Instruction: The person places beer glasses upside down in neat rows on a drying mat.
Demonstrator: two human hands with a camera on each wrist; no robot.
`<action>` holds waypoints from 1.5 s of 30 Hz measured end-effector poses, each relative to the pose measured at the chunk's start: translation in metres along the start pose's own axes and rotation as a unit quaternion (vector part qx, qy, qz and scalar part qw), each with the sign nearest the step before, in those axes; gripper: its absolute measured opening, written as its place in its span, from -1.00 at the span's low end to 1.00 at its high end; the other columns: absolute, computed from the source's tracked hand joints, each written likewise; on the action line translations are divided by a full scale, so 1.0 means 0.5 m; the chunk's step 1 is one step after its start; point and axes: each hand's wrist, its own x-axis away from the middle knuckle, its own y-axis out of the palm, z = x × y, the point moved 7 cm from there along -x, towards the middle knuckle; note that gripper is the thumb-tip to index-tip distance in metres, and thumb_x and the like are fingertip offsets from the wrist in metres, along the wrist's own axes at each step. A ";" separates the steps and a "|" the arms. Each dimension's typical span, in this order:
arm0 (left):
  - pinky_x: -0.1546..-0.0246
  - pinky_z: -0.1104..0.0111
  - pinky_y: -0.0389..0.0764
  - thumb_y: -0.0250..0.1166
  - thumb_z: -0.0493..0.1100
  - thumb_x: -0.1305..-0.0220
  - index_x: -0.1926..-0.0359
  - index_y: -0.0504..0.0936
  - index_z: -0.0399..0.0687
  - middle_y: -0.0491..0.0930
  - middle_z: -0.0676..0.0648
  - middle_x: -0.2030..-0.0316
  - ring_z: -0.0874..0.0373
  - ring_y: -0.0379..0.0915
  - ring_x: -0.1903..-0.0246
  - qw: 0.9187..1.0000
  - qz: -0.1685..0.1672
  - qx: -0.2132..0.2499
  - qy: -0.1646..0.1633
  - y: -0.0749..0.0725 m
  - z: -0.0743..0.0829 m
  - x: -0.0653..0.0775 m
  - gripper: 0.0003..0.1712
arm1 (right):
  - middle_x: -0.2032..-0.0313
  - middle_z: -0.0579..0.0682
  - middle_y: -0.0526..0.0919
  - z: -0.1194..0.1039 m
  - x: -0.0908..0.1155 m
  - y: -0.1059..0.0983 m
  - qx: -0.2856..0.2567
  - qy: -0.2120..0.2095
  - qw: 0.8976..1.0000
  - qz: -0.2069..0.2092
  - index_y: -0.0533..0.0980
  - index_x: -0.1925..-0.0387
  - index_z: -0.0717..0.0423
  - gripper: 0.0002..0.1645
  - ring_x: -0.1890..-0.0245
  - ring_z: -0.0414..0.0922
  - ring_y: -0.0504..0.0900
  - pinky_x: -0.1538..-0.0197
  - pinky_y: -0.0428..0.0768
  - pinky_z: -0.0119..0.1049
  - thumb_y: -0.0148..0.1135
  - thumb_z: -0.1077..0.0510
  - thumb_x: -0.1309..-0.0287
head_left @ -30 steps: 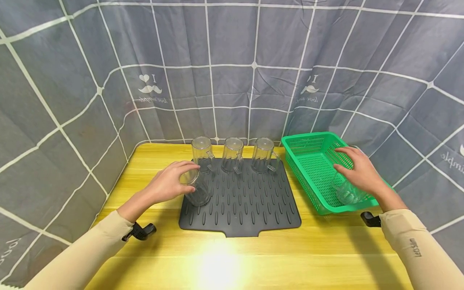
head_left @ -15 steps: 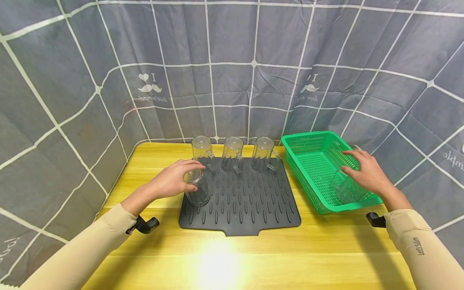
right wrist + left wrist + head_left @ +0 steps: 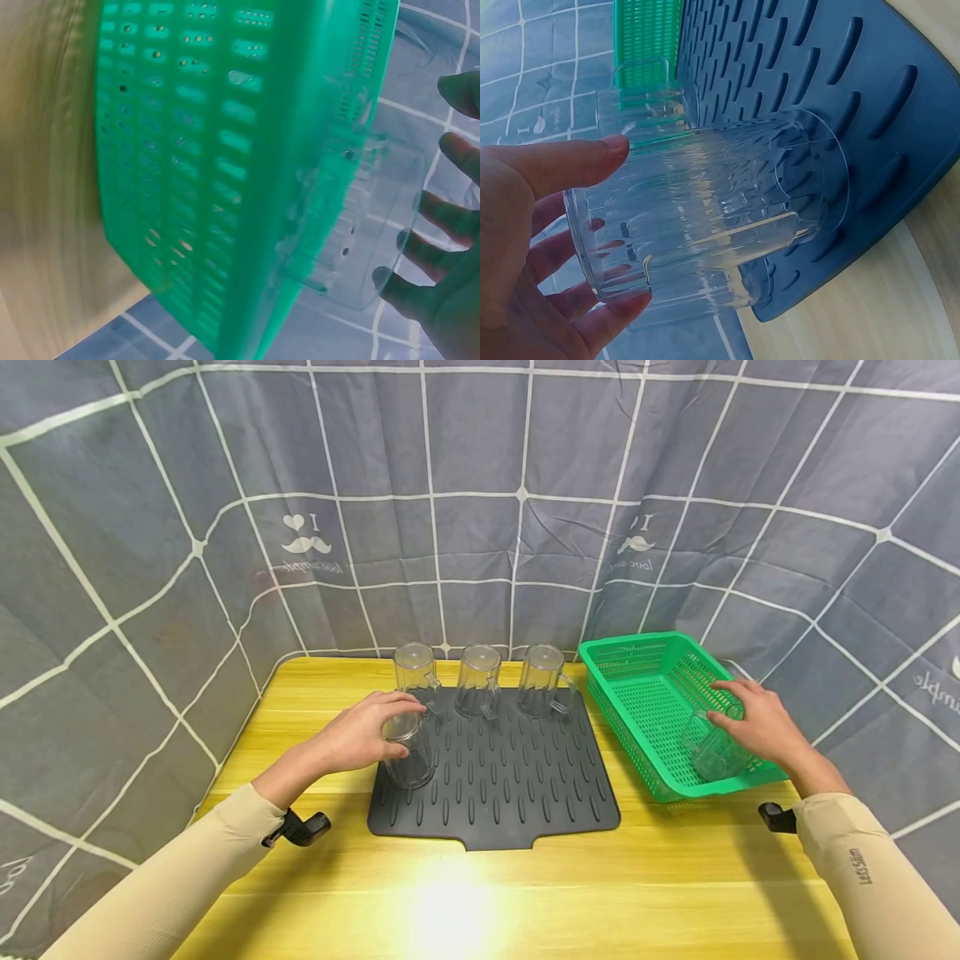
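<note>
Around the raised base of an upside-down clear glass mug (image 3: 411, 767) curls my left hand (image 3: 363, 735), thumb on one side and fingers on the other. That mug stands at the left of the dark grey drying mat (image 3: 502, 793); the left wrist view shows its rim down at the ridged mat. My right hand (image 3: 761, 722) hovers over the near right end of the green basket (image 3: 645, 768), fingers spread. Beneath it a glass mug (image 3: 716, 756) sits in the basket. In the right wrist view the lower fingertips lie close to this mug (image 3: 375, 225), while the thumb is apart.
Three upside-down glass mugs stand along the mat's back edge: a left mug (image 3: 415, 664), a middle mug (image 3: 478, 681) and a right mug (image 3: 542, 681). Under everything is a wooden table (image 3: 570, 893), and a grey checked curtain (image 3: 480, 543) surrounds it at the back and sides.
The left mug has gone from slightly tilted to more upright, with my left hand shifting slightly right. My right hand has moved right and a little lower over the basket's mug.
</note>
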 end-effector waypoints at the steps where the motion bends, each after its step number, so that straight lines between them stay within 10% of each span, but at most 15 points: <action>1: -0.26 -0.16 0.42 0.55 -0.14 -0.08 -0.36 0.51 0.07 0.43 -0.06 -0.35 -0.18 0.25 -0.40 1.000 0.001 0.002 0.001 0.000 0.000 0.000 -0.21 | -0.35 0.54 0.21 0.004 0.001 0.003 0.005 0.003 1.000 -0.005 0.33 -0.35 0.29 -0.36 -0.28 0.66 0.08 -0.14 0.10 0.61 0.22 0.05 -0.39; 45: -0.29 -0.16 0.38 0.47 -0.18 -0.15 -0.39 0.46 0.04 0.28 -0.19 -0.43 -0.23 0.11 -0.45 0.999 0.006 0.032 0.014 0.018 0.007 -0.017 -0.24 | -0.36 0.60 0.08 0.043 0.021 0.048 0.031 0.035 0.995 -0.086 0.24 -0.39 0.28 -0.26 -0.24 0.65 0.05 -0.09 0.14 0.58 0.27 0.03 -0.34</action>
